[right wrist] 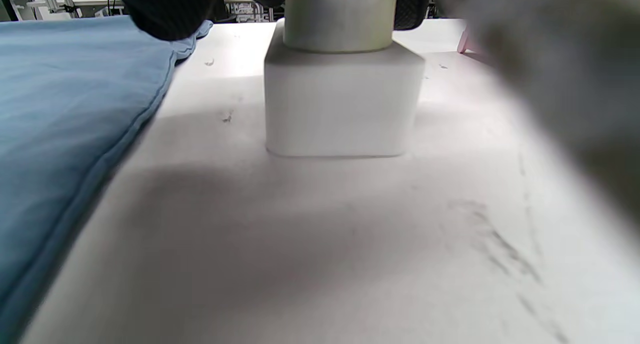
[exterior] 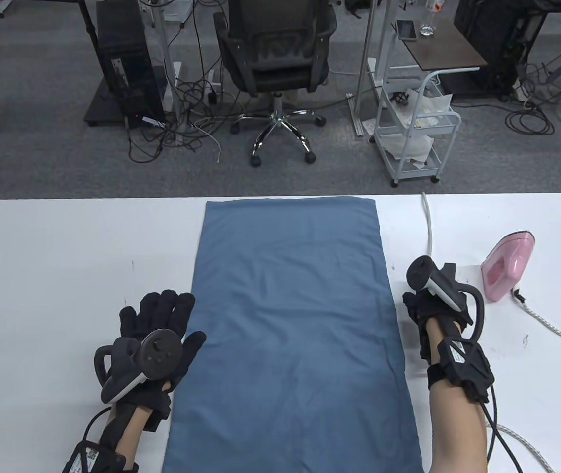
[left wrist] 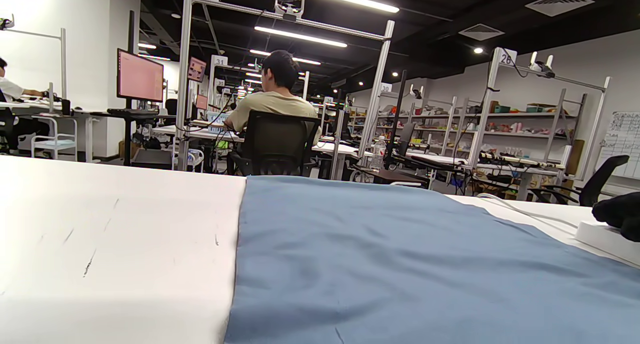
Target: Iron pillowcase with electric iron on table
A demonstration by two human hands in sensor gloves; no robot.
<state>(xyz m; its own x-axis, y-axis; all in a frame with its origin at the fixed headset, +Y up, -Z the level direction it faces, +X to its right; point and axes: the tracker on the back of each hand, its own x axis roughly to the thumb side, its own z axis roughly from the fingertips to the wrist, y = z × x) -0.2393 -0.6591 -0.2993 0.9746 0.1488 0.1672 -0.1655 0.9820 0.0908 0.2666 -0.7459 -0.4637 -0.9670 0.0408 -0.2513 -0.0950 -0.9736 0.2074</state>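
From above, the blue pillowcase [exterior: 293, 340] lies flat mid-table; left hand [exterior: 155, 335] rests spread-fingered beside it, grasping nothing. Pink iron [exterior: 507, 266] sits right of it. Right wrist view: right hand [exterior: 431, 305] grips a white plug [right wrist: 337, 16] in a socket block [right wrist: 342, 103].

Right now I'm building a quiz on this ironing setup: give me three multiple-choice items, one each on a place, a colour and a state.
1. Where does the iron stand?
A. on the pillowcase
B. on the table, right of the pillowcase
C. in the left hand

2. What colour is the pillowcase?
A. blue
B. white
C. pink

3. How does the left hand lie?
A. gripping the iron
B. flat, fingers spread, at the pillowcase's left edge
C. lifting a corner

Key: 1 B, it sits on bare white table; 2 A, the cloth is blue; 3 B, the fingers lie spread.
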